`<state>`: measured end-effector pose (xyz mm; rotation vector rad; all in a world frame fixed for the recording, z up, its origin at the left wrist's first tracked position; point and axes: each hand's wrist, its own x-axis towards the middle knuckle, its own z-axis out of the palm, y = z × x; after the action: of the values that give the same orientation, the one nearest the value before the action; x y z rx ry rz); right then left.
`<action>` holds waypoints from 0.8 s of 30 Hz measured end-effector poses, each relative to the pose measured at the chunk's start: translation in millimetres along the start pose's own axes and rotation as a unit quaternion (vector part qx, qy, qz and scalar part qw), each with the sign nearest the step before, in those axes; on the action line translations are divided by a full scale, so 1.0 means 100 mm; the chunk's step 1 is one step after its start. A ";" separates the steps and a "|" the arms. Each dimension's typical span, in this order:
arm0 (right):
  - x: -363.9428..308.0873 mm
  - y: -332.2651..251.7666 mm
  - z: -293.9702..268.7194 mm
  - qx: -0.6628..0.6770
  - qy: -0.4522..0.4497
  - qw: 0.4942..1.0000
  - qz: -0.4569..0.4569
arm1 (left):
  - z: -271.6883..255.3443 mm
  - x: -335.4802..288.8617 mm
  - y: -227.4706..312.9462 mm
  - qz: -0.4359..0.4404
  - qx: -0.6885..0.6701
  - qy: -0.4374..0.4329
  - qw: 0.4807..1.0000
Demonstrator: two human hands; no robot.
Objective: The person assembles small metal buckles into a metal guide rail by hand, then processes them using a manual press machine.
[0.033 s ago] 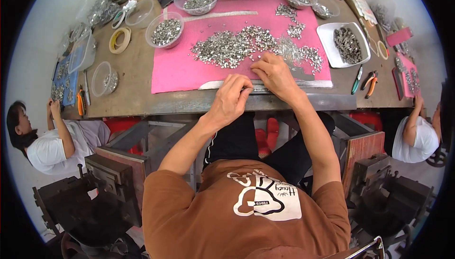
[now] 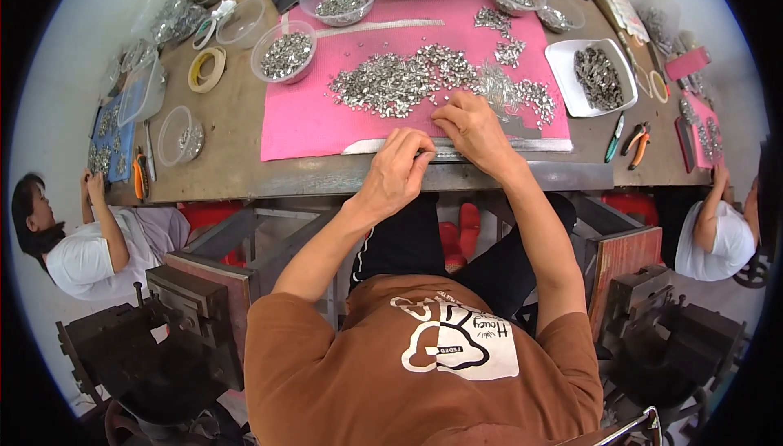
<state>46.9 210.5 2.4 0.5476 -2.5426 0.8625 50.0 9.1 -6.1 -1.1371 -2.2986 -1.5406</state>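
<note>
My left hand (image 2: 397, 167) is closed, thumb and fingers pressed together, over a narrow grey metal strip (image 2: 447, 152) along the front of a pink mat (image 2: 295, 130). Slightly higher and to its right, my right hand (image 2: 475, 128) pinches at its fingertips. Whatever either hand grips is too small or hidden. Beyond them lies a broad heap of small shiny metal pieces (image 2: 383, 83). Thin silvery pins (image 2: 495, 85) and more loose pieces spread out just past my right hand.
Clear tubs of metal pieces, including a round tub (image 2: 263, 61), stand behind and left. At right are a white dish (image 2: 563, 79), green-handled tool (image 2: 614, 138) and orange-handled pliers (image 2: 637, 152). A tape roll (image 2: 196, 71) lies left. Co-workers sit at both sides.
</note>
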 end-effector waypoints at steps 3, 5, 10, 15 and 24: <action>0.00 0.01 0.01 -0.022 -0.012 1.000 -0.015 | 0.01 0.00 0.00 0.024 0.021 -0.007 0.999; -0.01 0.01 0.02 -0.037 -0.020 0.999 -0.004 | 0.01 0.00 0.03 0.044 0.062 -0.003 0.997; -0.02 0.01 -0.01 -0.007 -0.017 1.000 0.014 | -0.04 0.02 0.08 0.039 0.084 -0.022 0.995; -0.01 0.01 -0.05 -0.005 -0.021 1.000 0.000 | -0.03 0.03 0.07 0.038 0.080 -0.031 0.996; 0.00 0.02 -0.08 0.031 -0.048 0.998 0.032 | -0.02 -0.05 0.04 0.076 0.125 0.008 0.989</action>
<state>48.0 217.2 7.3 0.5417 -2.6403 0.9633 55.6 5.3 -4.6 -1.1939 -2.2574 -1.1651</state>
